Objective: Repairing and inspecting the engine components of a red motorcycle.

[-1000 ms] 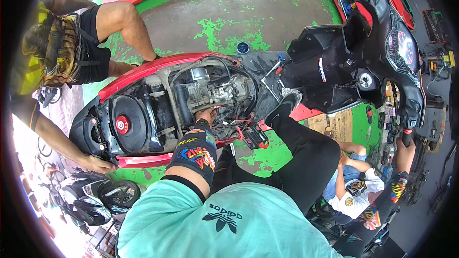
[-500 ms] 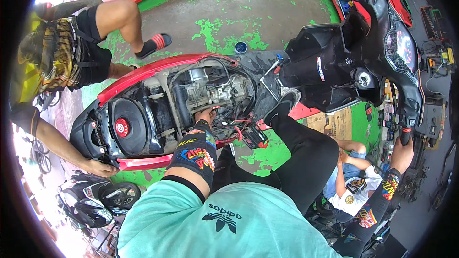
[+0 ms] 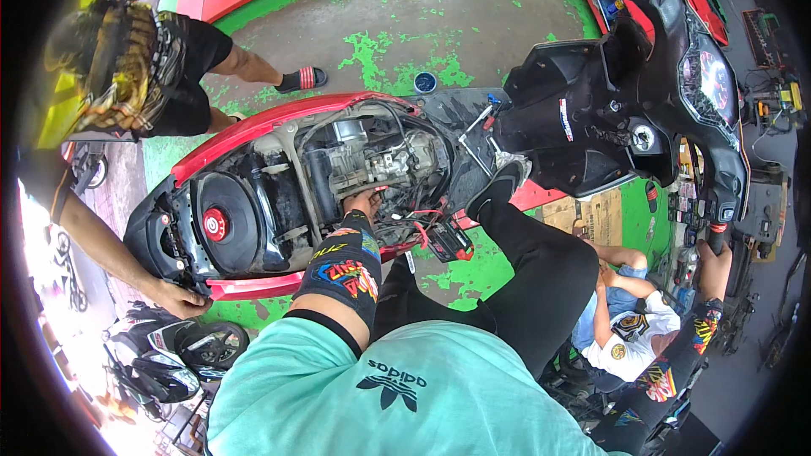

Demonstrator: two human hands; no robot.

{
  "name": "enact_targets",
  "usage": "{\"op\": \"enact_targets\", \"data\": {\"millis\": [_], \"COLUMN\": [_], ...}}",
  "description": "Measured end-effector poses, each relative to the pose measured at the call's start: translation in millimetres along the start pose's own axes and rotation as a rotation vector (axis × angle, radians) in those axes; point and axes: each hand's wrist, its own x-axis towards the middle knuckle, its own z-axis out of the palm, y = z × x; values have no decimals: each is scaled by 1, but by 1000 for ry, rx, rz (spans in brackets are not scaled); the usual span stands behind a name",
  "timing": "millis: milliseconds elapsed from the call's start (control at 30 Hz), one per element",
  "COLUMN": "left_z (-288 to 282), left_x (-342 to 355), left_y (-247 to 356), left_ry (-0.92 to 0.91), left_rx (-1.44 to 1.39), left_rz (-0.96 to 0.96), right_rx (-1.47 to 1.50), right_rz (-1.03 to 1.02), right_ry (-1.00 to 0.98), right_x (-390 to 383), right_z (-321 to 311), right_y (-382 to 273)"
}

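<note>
A scooter stripped of its seat lies lengthwise before me, its red side panel (image 3: 270,122) along the far side and its engine (image 3: 367,156) exposed in the frame. My left hand (image 3: 363,201) reaches down into the opening beside the engine; its fingers are partly hidden, and whether they grip anything does not show. At the far right my right hand (image 3: 716,268) is wrapped round the handlebar grip (image 3: 718,238). A red fuel cap (image 3: 216,225) sits on the round black tank cover. Near my left hand, a battery-like block (image 3: 450,243) with red wires hangs at the near side.
A co-worker (image 3: 110,76) stands at the left, one hand (image 3: 182,298) on the scooter's tail. Another person (image 3: 625,329) sits low at the right. Another motorcycle (image 3: 173,350) stands lower left. Tools (image 3: 481,135) lie on the footboard; a small blue-rimmed bowl (image 3: 425,83) is beyond.
The co-worker has stepped to the right and swung the free arm forward; the other hand stays at the tail. My right wrist has shifted slightly on the grip. My left hand looks unchanged.
</note>
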Motion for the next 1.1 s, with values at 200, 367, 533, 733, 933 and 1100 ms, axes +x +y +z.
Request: {"op": "enact_targets", "data": {"millis": [200,367,533,733,933,1100], "left_z": [-11,-16,-2,-24,-8,-13], "left_x": [18,25,10,29,11,15], "left_y": [-7,-7,-5,-11,-2,-6], "left_ry": [4,-24,-53,-49,-15,-19], "left_rx": [-36,-16,8,-81,9,-18], "left_rz": [-5,-39,0,-40,-19,-8], "right_rx": [-399,-516,-554,-6,-418,-423], "right_rz": [11,51,-10,0,-17,11], "right_ry": [324,436,474,10,397,358], "right_x": [-16,-24,-19,2,-19,-17], "right_z": [19,29,16,8,22,22], "right_y": [-35,-51,-20,-12,-29,-35]}}
